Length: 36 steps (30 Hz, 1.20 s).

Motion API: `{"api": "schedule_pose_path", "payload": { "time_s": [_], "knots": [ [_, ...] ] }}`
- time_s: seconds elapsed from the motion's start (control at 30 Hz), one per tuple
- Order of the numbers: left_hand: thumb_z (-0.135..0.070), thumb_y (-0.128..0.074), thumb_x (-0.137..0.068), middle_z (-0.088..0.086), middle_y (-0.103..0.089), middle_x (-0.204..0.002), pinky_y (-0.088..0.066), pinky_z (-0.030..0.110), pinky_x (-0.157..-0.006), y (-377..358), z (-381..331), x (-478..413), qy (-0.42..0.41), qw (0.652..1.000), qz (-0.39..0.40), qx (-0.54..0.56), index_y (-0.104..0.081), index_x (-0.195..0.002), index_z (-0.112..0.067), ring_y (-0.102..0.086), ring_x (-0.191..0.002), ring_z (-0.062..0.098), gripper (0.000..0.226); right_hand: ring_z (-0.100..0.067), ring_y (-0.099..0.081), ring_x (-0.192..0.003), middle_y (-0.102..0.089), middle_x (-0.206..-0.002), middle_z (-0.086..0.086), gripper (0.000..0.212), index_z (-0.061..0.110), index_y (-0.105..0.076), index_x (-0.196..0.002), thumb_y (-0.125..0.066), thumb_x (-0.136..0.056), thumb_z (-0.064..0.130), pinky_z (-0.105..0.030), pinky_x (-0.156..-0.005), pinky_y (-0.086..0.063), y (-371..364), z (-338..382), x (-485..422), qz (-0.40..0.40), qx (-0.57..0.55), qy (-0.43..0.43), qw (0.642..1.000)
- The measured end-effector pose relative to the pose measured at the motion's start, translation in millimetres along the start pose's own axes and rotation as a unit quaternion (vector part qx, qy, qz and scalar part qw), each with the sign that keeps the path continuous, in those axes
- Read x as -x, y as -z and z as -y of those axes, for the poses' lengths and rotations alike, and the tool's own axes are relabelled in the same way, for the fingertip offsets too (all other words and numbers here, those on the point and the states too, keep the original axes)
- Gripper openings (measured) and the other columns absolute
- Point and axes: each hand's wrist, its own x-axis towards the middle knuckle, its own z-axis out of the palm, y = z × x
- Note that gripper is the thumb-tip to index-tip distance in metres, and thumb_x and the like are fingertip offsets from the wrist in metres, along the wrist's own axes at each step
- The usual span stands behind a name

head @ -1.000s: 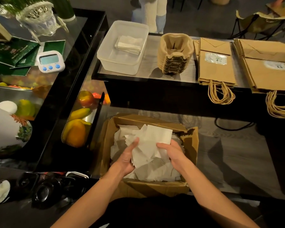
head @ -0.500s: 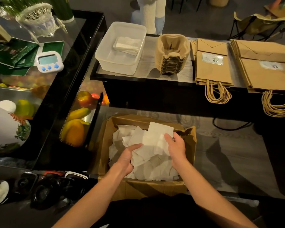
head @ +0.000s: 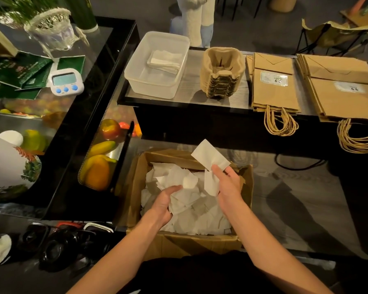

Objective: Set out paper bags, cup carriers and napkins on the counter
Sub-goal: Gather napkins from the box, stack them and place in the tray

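Right grip (head: 229, 187) pinches folded napkin (head: 208, 154), centre frame; left grip (head: 162, 205) clutches napkin bundle (head: 183, 196) over cardboard box (head: 185, 244); we judge: gathering for plastic tub (head: 153, 88), upper centre.

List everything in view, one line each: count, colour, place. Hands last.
clear plastic tub: one, translucent, left end of the raised counter
folded white napkins: small pile, white, inside the tub
moulded pulp cup carriers: one stack, tan, beside the tub
brown paper bags: two flat stacks, brown, right part of the counter
open cardboard box: one, brown, below the counter
loose white napkins: many, white, in the box
digital timer: one, white with blue buttons, on the black glass case
fruit: several, yellow, orange, red, inside the case
left hand: grips a bunch of the loose napkins
right hand: pinches a single white napkin above the box
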Motion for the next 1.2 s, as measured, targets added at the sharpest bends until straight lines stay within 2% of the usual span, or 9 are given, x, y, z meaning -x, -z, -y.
{"api": "schedule_pose_path", "payload": {
  "time_s": [0.17,0.4,0.47,0.6,0.7,0.83,0.97,1.1,1.2],
  "knots": [
    [-0.007,-0.067,-0.091,0.019,-0.076,-0.100,-0.050,0.052,-0.103,1,0,-2,0.001,1.000,0.004,-0.013,-0.072,-0.104,-0.005,-0.069,-0.097,0.037,0.014,-0.025,-0.067,-0.108,-0.069,-0.122,-0.006,0.035,0.021,-0.059,-0.131,-0.067,-0.097,0.021,-0.040,-0.072,-0.060,-15,4,5,0.080,-0.098,-0.071,0.989],
    [-0.038,-0.062,-0.098,0.019,-0.070,-0.125,-0.042,0.056,-0.107,2,-3,-2,-0.001,0.995,0.080,0.066,-0.075,-0.121,-0.014,-0.067,-0.109,0.036,0.036,-0.024,-0.069,-0.102,-0.073,-0.113,-0.004,0.033,0.025,-0.063,-0.125,-0.072,-0.093,0.022,-0.039,-0.078,-0.059,-34,-25,-1,0.011,0.002,-0.053,0.999],
    [-0.032,-0.067,-0.094,0.019,-0.071,-0.123,-0.042,0.059,-0.110,4,-3,-2,0.003,0.994,0.094,0.062,-0.075,-0.122,-0.013,-0.067,-0.111,0.037,0.035,-0.023,-0.069,-0.103,-0.072,-0.117,-0.004,0.037,0.026,-0.061,-0.128,-0.072,-0.093,0.027,-0.037,-0.076,-0.058,-36,-27,0,0.013,0.026,-0.052,0.998],
    [-0.004,-0.072,-0.087,0.019,-0.076,-0.106,-0.061,0.048,-0.085,5,-3,1,0.018,0.998,0.056,0.003,-0.069,-0.120,-0.006,-0.075,-0.092,0.034,0.033,-0.019,-0.064,-0.104,-0.066,-0.112,0.004,0.032,0.028,-0.056,-0.125,-0.068,-0.096,0.035,-0.044,-0.089,-0.057,-32,-22,1,0.028,0.046,-0.048,0.997],
    [-0.003,-0.077,-0.080,0.021,-0.073,-0.116,-0.059,0.052,-0.091,10,-4,-5,0.018,0.999,0.032,0.007,-0.065,-0.128,-0.005,-0.071,-0.104,0.038,0.050,-0.015,-0.063,-0.100,-0.066,-0.111,0.005,0.025,0.022,-0.059,-0.126,-0.062,-0.101,0.025,-0.027,-0.072,-0.051,-20,-9,-3,0.052,0.091,0.017,0.994],
    [-0.005,-0.080,-0.078,0.024,-0.069,-0.126,-0.054,0.057,-0.098,15,-8,-11,0.021,1.000,0.022,0.009,-0.060,-0.134,-0.008,-0.064,-0.119,0.043,0.060,-0.028,-0.067,-0.112,-0.073,-0.114,-0.006,0.026,0.021,-0.065,-0.122,-0.067,-0.097,0.015,-0.047,-0.094,-0.056,0,12,-9,0.151,0.127,0.045,0.979],
    [-0.004,-0.077,-0.081,0.023,-0.068,-0.128,-0.058,0.055,-0.093,14,-10,-14,0.012,0.999,0.037,0.018,-0.060,-0.135,-0.009,-0.065,-0.119,0.041,0.057,-0.025,-0.067,-0.111,-0.072,-0.117,-0.009,0.028,0.015,-0.066,-0.122,-0.067,-0.094,0.015,-0.043,-0.097,-0.055,13,22,-11,0.270,0.179,0.008,0.946],
    [-0.008,-0.075,-0.083,0.025,-0.067,-0.129,-0.060,0.051,-0.087,11,-13,-13,0.009,0.999,0.050,0.009,-0.060,-0.137,-0.004,-0.062,-0.122,0.044,0.056,-0.013,-0.065,-0.092,-0.069,-0.099,0.004,0.004,0.030,-0.067,-0.097,-0.069,-0.095,0.032,-0.034,-0.083,-0.055,11,11,-16,0.252,0.457,0.102,0.847],
    [-0.011,-0.079,-0.083,0.026,-0.066,-0.130,-0.062,0.050,-0.084,12,-14,-11,0.018,0.999,0.042,-0.004,-0.059,-0.137,-0.006,-0.063,-0.121,0.044,0.058,-0.007,-0.061,-0.098,-0.065,-0.105,0.014,0.013,0.037,-0.065,-0.100,-0.072,-0.092,0.029,-0.031,-0.085,-0.055,13,8,-18,0.261,0.495,0.139,0.817]
  ]
}}
